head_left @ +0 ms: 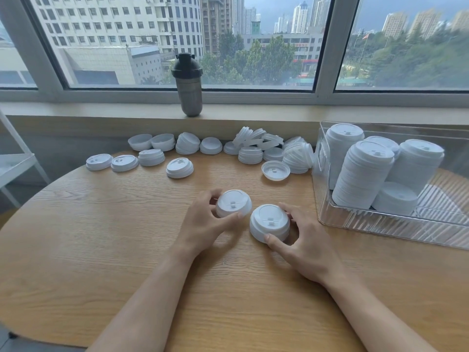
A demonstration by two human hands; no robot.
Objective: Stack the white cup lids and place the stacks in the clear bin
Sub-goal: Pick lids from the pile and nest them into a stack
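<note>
Lids (233, 203) (269, 222): 1 gripped by each hand (203, 224) (304, 246) on table (101, 237).

Soft daylight from the window (193, 41) (overcast sky); edges bow, focus sharp.

Two hands (203, 222), one clear bin (380, 224) (five stacks (360, 174) inside) — one shaker bottle (187, 85).

Bare table (106, 237) lies open leftward; clear bin (380, 224) blocks the right.
</note>
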